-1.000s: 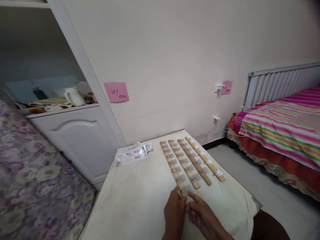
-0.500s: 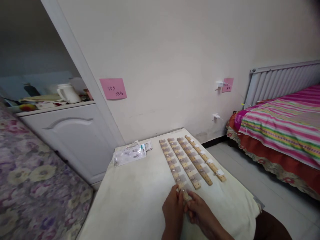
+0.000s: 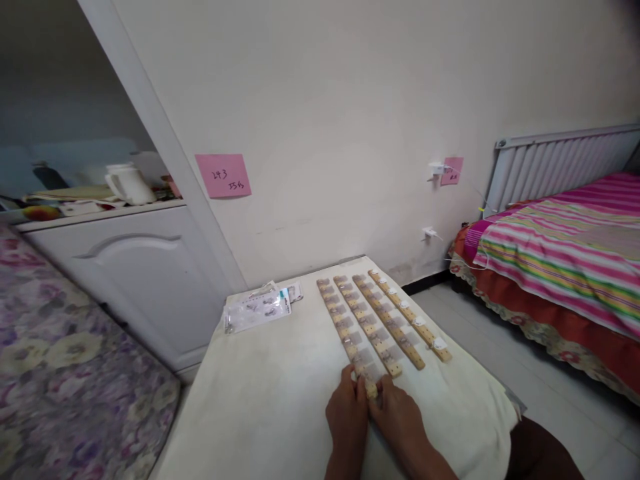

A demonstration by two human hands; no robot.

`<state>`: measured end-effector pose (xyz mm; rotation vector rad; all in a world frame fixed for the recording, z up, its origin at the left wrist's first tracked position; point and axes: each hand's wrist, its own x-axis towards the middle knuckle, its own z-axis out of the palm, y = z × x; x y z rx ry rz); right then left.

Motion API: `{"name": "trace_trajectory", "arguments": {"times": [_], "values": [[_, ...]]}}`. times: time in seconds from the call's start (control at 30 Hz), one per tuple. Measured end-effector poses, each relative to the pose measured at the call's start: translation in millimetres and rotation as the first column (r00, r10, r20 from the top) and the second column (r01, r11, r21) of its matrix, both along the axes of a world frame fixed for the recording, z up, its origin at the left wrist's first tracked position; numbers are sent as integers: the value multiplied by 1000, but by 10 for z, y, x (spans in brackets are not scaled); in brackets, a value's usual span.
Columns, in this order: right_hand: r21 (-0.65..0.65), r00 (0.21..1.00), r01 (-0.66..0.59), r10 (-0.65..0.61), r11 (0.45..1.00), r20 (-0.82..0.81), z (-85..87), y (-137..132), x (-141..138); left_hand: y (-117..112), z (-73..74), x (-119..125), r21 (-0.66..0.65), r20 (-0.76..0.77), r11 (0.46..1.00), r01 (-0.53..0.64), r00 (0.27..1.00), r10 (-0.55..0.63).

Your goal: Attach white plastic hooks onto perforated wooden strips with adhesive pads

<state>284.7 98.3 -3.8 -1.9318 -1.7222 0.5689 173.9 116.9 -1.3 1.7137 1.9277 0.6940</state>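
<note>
Several long wooden strips lie side by side on a table covered with a cream cloth. Small clear and white pieces sit along the strips. My left hand and my right hand meet at the near end of the leftmost strip. Both hands have their fingers curled and pinch that end between the fingertips. What sits under the fingertips is too small to make out.
Clear plastic packets lie at the table's far left corner. A white cabinet with a jug stands to the left, next to a floral-covered surface. A striped bed and a radiator are on the right. Pink notes hang on the wall.
My hands have stayed at the near end of the leftmost strip, pressing lower onto it. The camera has turned slightly to the right.
</note>
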Motion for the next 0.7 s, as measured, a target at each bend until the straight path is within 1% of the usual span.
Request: {"name": "trace_trajectory", "arguments": {"times": [0.2, 0.3, 0.4, 0.5, 0.57, 0.6, 0.63, 0.7], "values": [[22, 994, 50, -52, 999, 100, 16, 18, -57, -10, 22, 7, 16, 22, 1000, -13, 1000, 13], [37, 993, 74, -77, 997, 92, 26, 6, -54, -25, 48, 8, 30, 66, 999, -25, 998, 23], [72, 996, 93, -92, 993, -16, 52, 8, -46, -31, 50, -8, 61, 142, 997, -42, 989, 33], [95, 971, 140, -118, 986, -209, 49, 33, -35, -28, 28, -39, 93, 217, 995, -46, 976, 25], [70, 917, 188, -149, 980, -370, 13, 56, -30, -29, 12, -58, 111, 247, 993, -38, 969, 10], [43, 871, 208, -165, 977, -462, -16, 69, -29, -31, 6, -65, 117, 257, 993, -32, 966, 1], [11, 812, 220, -177, 975, -556, -48, 82, -30, -33, 2, -70, 123, 265, 992, -27, 964, -7], [-57, 654, 223, -192, 973, -731, -115, 108, -35, -36, -3, -75, 131, 276, 991, -18, 961, -19]]}}
